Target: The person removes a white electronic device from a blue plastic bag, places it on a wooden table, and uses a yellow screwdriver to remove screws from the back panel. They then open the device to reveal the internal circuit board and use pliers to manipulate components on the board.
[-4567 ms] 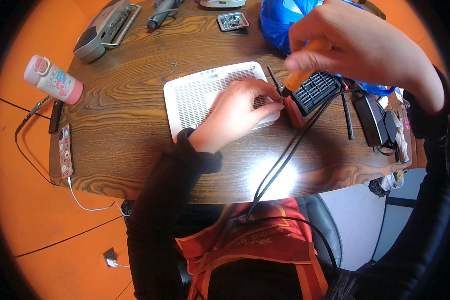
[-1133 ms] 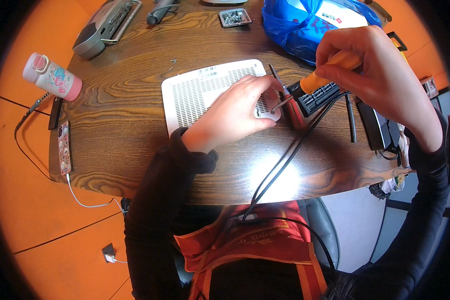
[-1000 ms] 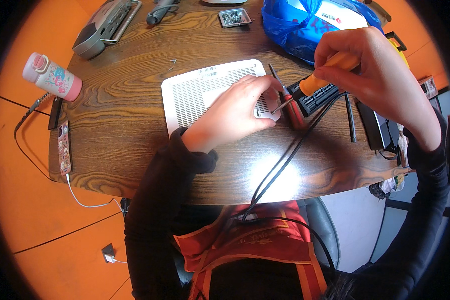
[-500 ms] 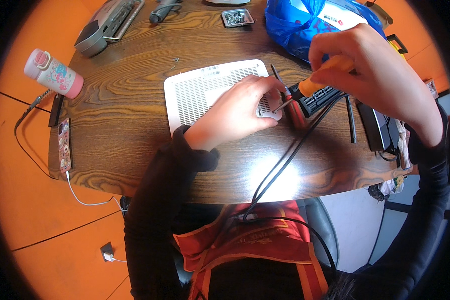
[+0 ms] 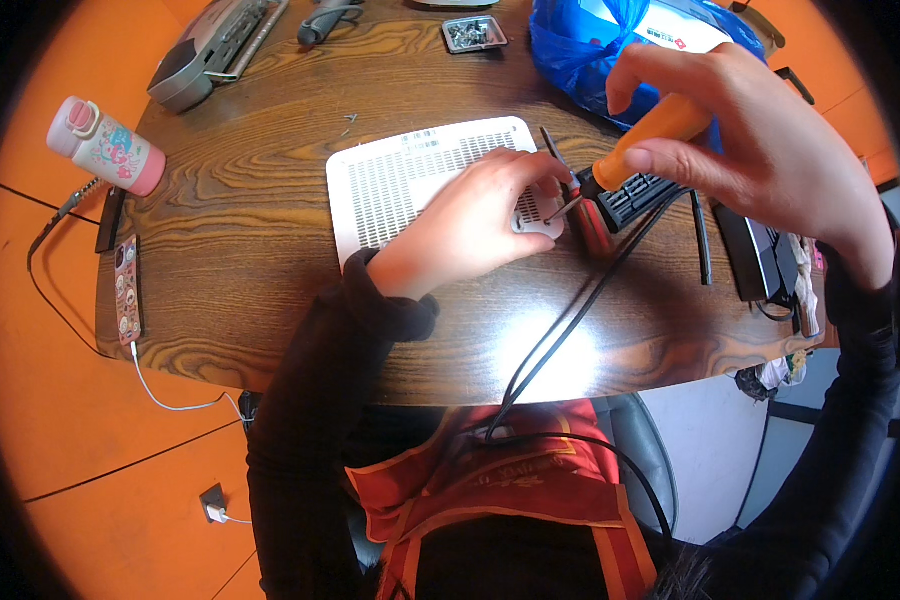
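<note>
A white slotted casing (image 5: pixel 370 190), flat like the back of a router, lies on the wooden table. My left hand (image 5: pixel 470 220) rests over its right end, thumb and fingers closed around that edge. In my right hand (image 5: pixel 740 140) is a screwdriver with a thick orange handle (image 5: pixel 660 135). Its thin shaft slants down to the left, and the tip meets the casing's lower right corner beside my left fingers. My right index finger is raised and bent, while the thumb lies along the handle. A red-handled screwdriver (image 5: pixel 595 230) lies beneath the shaft, against a black slotted piece (image 5: pixel 635 200).
A blue plastic bag (image 5: pixel 580 70) and a tray of screws (image 5: pixel 473 35) stand at the back. Black cables (image 5: pixel 570 320) run over the front edge. At left are a pink-and-white bottle (image 5: pixel 110 147) and a phone (image 5: pixel 128 290). Loose screws (image 5: pixel 350 118) lie behind the casing.
My right fingers have loosened and lifted off the orange handle, and the hand has turned slightly. My left hand and the casing have stayed in place.
</note>
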Demonstrator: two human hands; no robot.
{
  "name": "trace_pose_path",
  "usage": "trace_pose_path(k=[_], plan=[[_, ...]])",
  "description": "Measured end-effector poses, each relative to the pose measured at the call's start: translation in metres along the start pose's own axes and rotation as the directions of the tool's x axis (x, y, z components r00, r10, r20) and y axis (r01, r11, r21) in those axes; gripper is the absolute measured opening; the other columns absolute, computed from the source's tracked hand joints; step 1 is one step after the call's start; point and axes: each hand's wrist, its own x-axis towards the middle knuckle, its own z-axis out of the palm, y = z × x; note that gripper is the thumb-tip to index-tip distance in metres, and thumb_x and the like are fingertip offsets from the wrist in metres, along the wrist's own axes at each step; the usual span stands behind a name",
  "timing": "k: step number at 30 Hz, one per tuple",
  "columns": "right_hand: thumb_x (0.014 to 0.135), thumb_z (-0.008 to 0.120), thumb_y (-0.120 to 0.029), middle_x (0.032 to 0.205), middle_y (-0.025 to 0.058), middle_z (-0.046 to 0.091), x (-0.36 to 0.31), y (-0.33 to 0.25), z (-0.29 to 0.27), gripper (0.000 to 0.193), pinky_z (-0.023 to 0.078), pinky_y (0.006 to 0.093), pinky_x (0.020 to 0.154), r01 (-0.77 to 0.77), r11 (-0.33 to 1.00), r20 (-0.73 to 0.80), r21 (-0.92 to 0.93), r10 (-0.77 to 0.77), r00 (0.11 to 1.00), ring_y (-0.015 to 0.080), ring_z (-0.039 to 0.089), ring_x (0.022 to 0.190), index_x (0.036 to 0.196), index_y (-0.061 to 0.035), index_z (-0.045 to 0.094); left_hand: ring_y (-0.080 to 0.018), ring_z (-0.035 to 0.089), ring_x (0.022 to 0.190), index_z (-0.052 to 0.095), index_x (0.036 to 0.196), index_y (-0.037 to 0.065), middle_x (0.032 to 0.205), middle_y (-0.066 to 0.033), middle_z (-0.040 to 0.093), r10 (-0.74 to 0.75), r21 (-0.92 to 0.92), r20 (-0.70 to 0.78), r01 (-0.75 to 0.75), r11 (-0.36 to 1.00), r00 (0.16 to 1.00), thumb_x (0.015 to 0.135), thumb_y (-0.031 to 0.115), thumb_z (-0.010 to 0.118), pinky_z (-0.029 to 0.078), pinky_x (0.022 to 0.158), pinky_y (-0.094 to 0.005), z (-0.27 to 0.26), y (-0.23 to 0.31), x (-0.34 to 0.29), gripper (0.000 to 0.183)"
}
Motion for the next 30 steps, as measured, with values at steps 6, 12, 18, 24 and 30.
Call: trace_pose_path(k=[6, 12, 18, 24, 30], plan=[[0.088, 0.057, -0.026, 0.072, 0.0109, 0.056, -0.001, 0.0, 0.0, 0.024, 0.044, 0.0306, 0.057, -0.16, 0.984, 0.047, 0.077, 0.157, 0.986, 0.0227, 0.056, 0.061, 0.094, -0.0028, 0.058, -0.0246, 0.054, 0.086, 0.055, 0.102, 0.004, 0.084, -0.0071, 0.058, -0.002, -0.008, 0.009, 0.002, 1.0, 1.0, 0.067, 0.011, 0.071, 0.043, 0.079, -0.0345, -0.001, 0.001, 0.002, 0.039], [0.086, 0.059, -0.034, 0.065, 0.009, 0.051, 0.003, -0.005, -0.005, 0.032, 0.041, 0.0293, 0.052, -0.24, 0.97, 0.127, -0.045, 0.244, 0.962, 0.0207, 0.05, 0.053, 0.089, -0.0019, 0.057, -0.0239, 0.055, 0.083, 0.055, 0.101, 0.004, 0.083, -0.0071, 0.058, 0.012, -0.039, -0.009, -0.013, 0.999, 1.0, 0.067, 0.01, 0.071, 0.044, 0.077, -0.034, -0.001, 0.003, 0.001, 0.038], [0.086, 0.059, -0.037, 0.06, 0.0093, 0.048, 0.003, -0.005, -0.001, 0.035, 0.04, 0.0285, 0.05, -0.005, 1.0, -0.069, -0.019, 0.004, 0.998, 0.0206, 0.047, 0.049, 0.084, -0.002, 0.057, -0.0219, 0.057, 0.089, 0.057, 0.106, 0.004, 0.091, -0.0081, 0.059, -0.029, -0.007, 0.037, 0.029, 1.0, 0.999, 0.067, 0.014, 0.072, 0.044, 0.083, -0.0334, -0.003, 0.003, 0.002, 0.044], [0.085, 0.06, -0.039, 0.068, 0.0103, 0.053, 0.0, 0.006, 0.001, 0.037, 0.043, 0.0293, 0.052, -0.101, 0.995, 0.123, -0.015, 0.102, 0.987, 0.0217, 0.05, 0.051, 0.09, -0.0022, 0.058, -0.0238, 0.053, 0.085, 0.056, 0.098, 0.005, 0.081, -0.0051, 0.058, 0.024, -0.008, -0.031, -0.025, 1.0, 0.999, 0.066, 0.011, 0.07, 0.042, 0.078, -0.0346, 0.001, 0.002, 0.002, 0.035], [0.086, 0.06, -0.034, 0.07, 0.0122, 0.054, -0.001, -0.002, 0.002, 0.032, 0.044, 0.0301, 0.057, -0.19, 0.971, 0.123, 0.145, 0.173, 0.977, 0.0227, 0.053, 0.056, 0.09, -0.0028, 0.057, -0.0246, 0.054, 0.083, 0.057, 0.096, 0.006, 0.079, -0.0046, 0.058, 0.03, -0.05, -0.032, -0.031, 0.998, 0.999, 0.066, 0.01, 0.069, 0.042, 0.078, -0.0346, 0.0, 0.002, 0.001, 0.033]])
